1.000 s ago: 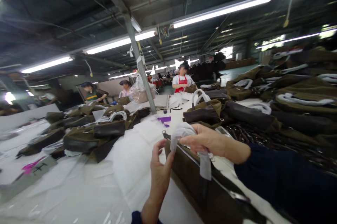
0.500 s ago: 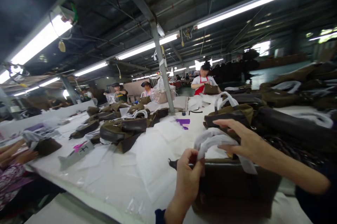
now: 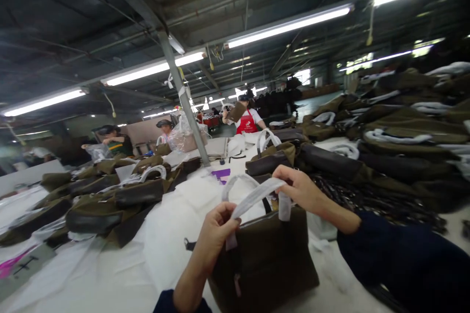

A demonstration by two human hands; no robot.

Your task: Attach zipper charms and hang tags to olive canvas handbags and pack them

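A dark olive handbag stands on the white table right in front of me. Its front handle, wrapped in thin white material, arches above the top edge. My left hand pinches the left side of this handle between thumb and fingers. Near the handle's bend on the right, my right hand has its fingertips closed on it. The second wrapped handle rises behind, touched by neither hand. A small zip pull hangs on the bag's front left.
White sheets lie spread left of the bag. Piled olive bags cover the table's left, with more heaped bags on the right. Dark chains or straps lie near my right arm. A person in a red apron stands across the table.
My view has swung right. My right hand, spread over the handles before, has closed on the front handle, which stretches straighter between both hands. The red-aproned person now lifts a bag higher.
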